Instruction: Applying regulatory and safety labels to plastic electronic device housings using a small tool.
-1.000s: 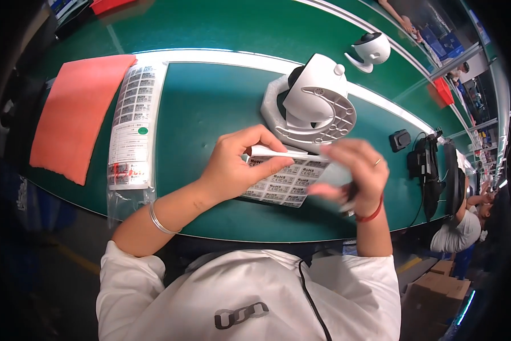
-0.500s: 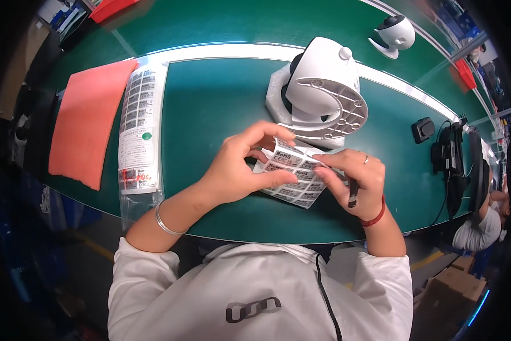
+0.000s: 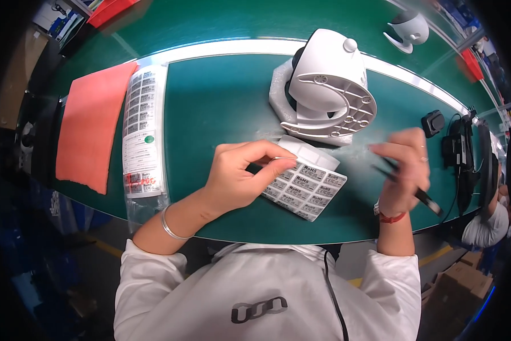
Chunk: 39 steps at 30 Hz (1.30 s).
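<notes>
Label sheet (image 3: pixel 307 190): tilted above the green surface (image 3: pixel 221 105), near its front edge, printed face toward the person; a white, blank-looking flap (image 3: pixel 309 150) shows behind its top edge.
Left hand (image 3: pixel 238 175): thumb and fingers closed in a pinch on the sheet's upper-left edge.
Right hand (image 3: pixel 404 171): raised to the right, apart from the sheet, partly curled around a slim dark tool (image 3: pixel 430 203); blur hides whether a fingertip carries a label.
White camera (image 3: pixel 330 62): tipped in a pale foam cradle (image 3: pixel 279 94), ribbed base toward the person, just beyond the sheet.
Sheet handling: a light edge pinch should keep the sheet from creasing and the printed faces untouched.
Tool handling: its ends seem best kept turned away from the camera's shell.
</notes>
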Each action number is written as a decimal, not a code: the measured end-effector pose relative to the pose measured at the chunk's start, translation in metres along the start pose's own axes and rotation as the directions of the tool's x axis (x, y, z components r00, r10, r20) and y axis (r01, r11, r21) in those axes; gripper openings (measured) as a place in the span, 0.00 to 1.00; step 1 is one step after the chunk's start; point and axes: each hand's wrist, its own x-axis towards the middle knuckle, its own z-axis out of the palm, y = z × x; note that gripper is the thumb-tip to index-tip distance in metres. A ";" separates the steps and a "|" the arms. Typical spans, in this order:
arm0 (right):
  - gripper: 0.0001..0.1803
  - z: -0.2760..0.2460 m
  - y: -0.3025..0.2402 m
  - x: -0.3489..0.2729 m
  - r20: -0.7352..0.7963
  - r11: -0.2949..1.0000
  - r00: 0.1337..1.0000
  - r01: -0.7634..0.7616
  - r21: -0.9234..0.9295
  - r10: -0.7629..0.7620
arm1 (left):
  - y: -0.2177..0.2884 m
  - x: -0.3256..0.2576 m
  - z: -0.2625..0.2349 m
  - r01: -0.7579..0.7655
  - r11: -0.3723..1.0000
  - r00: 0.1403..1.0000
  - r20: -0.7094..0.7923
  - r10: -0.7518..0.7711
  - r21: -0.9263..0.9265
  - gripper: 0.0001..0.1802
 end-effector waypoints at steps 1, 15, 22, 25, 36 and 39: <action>0.27 -0.004 0.003 -0.004 -0.121 0.999 0.992 -0.031 0.042 0.036 | 0.000 0.000 0.002 -0.003 1.000 1.000 0.001 0.003 0.004 0.05; 0.26 -0.011 -0.020 0.003 0.572 0.295 0.605 -0.785 0.544 0.554 | -0.002 0.002 0.011 0.220 0.954 0.975 0.078 -0.208 -0.202 0.14; 0.17 0.003 -0.026 0.002 0.399 0.809 0.880 -0.422 0.410 0.257 | -0.003 0.000 0.010 0.119 0.978 0.993 0.031 -0.116 -0.173 0.27; 0.16 0.007 -0.026 0.002 0.345 0.876 0.925 -0.296 0.380 0.163 | -0.005 0.001 0.009 0.080 0.987 0.997 0.008 -0.080 -0.138 0.29; 0.08 0.010 -0.024 -0.003 0.338 0.931 0.934 -0.222 0.290 0.117 | -0.004 -0.001 0.013 0.037 0.987 0.999 0.018 -0.034 -0.156 0.31; 0.08 0.007 -0.024 -0.001 0.256 0.931 0.947 -0.260 0.255 0.194 | -0.004 0.000 0.011 0.064 0.979 0.996 0.073 -0.051 -0.194 0.33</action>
